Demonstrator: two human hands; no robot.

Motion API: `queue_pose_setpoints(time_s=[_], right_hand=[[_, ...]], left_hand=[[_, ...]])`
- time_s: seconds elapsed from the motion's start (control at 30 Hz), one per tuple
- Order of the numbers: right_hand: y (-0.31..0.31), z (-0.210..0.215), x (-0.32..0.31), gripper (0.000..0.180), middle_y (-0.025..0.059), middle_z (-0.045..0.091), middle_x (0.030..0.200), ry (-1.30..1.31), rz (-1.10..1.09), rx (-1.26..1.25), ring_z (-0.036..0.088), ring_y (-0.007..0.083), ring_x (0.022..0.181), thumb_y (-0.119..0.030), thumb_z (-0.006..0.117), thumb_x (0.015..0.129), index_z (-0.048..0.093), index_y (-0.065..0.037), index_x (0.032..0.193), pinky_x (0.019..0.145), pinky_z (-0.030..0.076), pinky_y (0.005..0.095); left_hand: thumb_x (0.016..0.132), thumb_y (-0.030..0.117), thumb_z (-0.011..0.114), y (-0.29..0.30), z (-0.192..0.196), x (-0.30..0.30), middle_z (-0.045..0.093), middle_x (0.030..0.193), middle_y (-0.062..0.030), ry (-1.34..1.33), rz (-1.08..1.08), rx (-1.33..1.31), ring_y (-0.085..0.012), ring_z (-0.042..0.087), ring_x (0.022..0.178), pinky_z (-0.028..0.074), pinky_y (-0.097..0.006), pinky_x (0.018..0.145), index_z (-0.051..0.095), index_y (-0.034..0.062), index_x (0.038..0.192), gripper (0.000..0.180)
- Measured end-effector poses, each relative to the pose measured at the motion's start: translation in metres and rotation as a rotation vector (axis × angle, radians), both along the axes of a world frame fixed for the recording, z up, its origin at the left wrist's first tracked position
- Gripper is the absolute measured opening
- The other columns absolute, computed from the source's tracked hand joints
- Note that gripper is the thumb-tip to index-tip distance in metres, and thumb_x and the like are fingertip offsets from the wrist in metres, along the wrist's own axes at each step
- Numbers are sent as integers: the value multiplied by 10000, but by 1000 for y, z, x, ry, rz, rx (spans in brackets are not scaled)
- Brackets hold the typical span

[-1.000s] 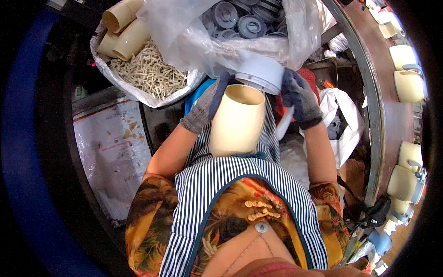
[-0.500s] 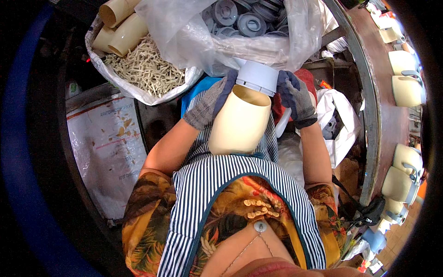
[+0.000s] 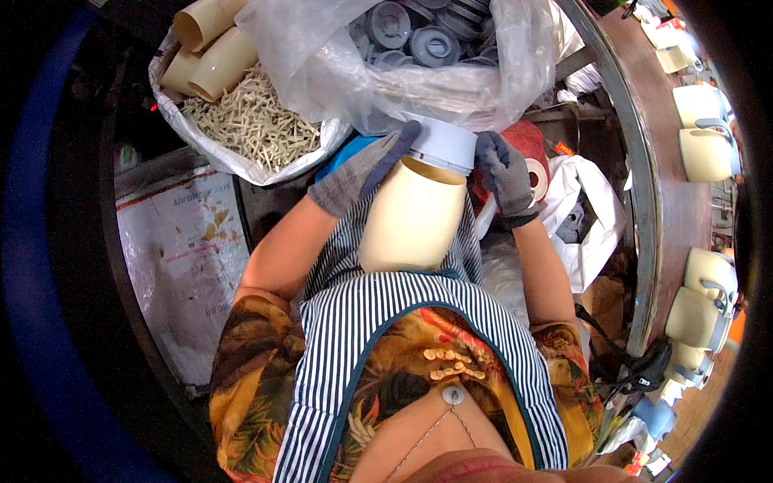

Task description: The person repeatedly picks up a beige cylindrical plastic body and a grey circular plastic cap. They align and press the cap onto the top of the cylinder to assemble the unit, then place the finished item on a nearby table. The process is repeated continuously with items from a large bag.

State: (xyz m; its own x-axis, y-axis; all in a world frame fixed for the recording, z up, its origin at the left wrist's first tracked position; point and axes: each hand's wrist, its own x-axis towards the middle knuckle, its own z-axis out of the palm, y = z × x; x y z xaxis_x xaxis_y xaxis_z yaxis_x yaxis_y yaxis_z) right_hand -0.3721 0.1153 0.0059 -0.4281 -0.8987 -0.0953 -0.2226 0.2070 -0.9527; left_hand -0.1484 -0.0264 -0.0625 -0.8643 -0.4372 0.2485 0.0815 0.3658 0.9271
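A cream plastic jug body (image 3: 412,221), open at its upper end, leans against my lap and striped apron. Over the far part of its mouth sits a pale blue-grey plastic collar (image 3: 443,146), tilted so the near rim and part of the inside stay visible. In a grey-and-navy glove, my left hand (image 3: 377,165) grips the collar's left side, its thumb along the upper edge. My gloved right hand (image 3: 506,175) has curled fingers pressed to the collar's right side. Whether the collar touches the body's rim I cannot tell.
Ahead stands a clear plastic bag (image 3: 451,88) of grey round lids (image 3: 435,46). Left of it, a white sack (image 3: 233,165) holds small beige pieces (image 3: 254,121) and cream cylinders (image 3: 221,64). Cream jugs (image 3: 707,154) line the bench (image 3: 656,201) at right, near a red roll (image 3: 527,141).
The collar and jug body have shifted slightly left, and the collar sits a little lower. My left hand has moved out to the left, its thumb now at the collar's upper edge.
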Motion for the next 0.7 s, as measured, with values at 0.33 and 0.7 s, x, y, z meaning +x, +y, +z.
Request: queue_pose_setpoints(time_s=[0.33,0.7], right_hand=[[0,-28,8,352,212,685,1005,366,21,-48,679,355,928,-286,609,919,649,-9,1134,791,522,413],[41,-33,-33,467,180,637,1124,778,-261,-14,604,360,1013,-329,674,876,594,-23,1220,890,467,445]], left_hand=[[894,405,697,2,21,-11,602,1217,-146,-268,6,429,-201,571,1131,445,-327,1001,478,-43,1359,681],[941,402,634,11,9,8,500,1353,-234,-348,49,302,-300,566,1188,473,-377,1005,328,-60,1447,750]])
